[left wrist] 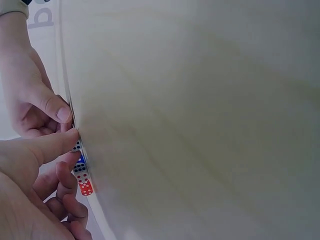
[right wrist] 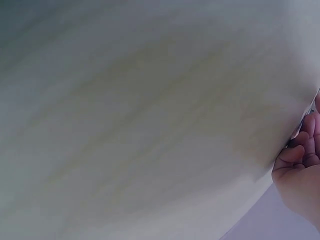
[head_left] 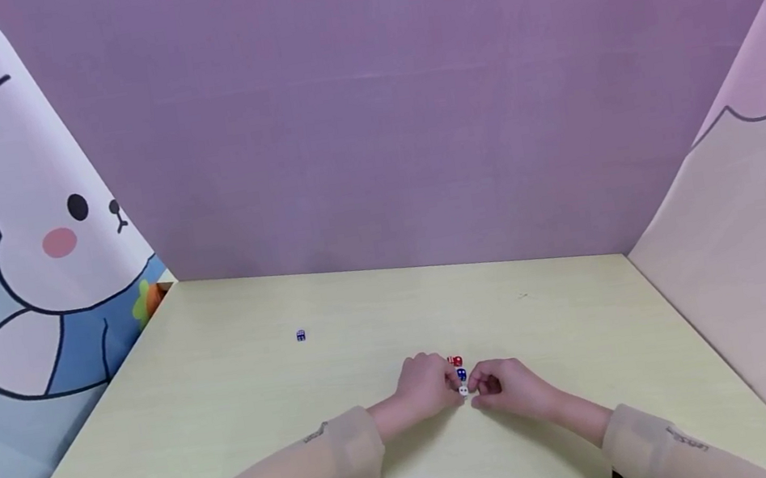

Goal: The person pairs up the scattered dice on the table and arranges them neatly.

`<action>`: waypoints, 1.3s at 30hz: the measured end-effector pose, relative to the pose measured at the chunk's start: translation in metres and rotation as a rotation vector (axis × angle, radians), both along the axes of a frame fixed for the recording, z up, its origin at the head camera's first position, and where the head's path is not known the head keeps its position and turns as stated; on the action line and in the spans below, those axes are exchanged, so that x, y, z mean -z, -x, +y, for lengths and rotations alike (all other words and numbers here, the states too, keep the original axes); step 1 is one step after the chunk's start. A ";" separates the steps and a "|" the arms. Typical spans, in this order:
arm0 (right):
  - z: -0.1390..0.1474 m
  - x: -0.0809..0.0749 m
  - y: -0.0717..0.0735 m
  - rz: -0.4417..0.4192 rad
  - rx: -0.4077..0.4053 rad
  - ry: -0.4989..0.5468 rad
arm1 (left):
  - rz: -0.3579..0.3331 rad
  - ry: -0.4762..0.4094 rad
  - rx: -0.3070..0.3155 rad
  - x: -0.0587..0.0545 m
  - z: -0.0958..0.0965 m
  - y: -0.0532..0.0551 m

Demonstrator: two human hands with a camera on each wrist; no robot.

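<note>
Head view: only here, lone blue die [head_left: 301, 335] on counter [head_left: 230, 407], well beyond and left of white die [head_left: 463, 391] | left wrist: clear pips on red die [left wrist: 86, 188], beyond white die | left hand [head_left: 426, 386] pinches white die; right hand [head_left: 514, 385] just right of it, fingers loosely bent | second blue die [head_left: 462, 374] just beyond it

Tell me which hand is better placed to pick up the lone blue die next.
Probably the left hand: it is nearer the lone blue die, which lies off on that side of the table, while the right hand is on the other side of the dice row, farther away.
</note>
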State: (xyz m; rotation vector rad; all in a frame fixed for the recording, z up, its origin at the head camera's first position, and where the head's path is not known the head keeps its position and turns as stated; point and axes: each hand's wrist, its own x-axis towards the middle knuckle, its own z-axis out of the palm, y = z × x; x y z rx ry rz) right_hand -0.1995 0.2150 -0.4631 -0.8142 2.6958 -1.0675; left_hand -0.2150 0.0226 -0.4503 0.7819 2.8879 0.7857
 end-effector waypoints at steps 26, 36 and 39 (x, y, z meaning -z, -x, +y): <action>-0.004 0.004 0.007 0.018 0.029 -0.045 | -0.016 -0.060 -0.044 -0.012 -0.038 0.012; -0.002 0.000 0.007 0.003 0.030 -0.040 | -0.035 -0.082 -0.049 -0.010 -0.044 0.018; -0.002 0.000 0.008 0.015 0.017 -0.033 | -0.027 -0.059 -0.040 -0.005 -0.034 0.020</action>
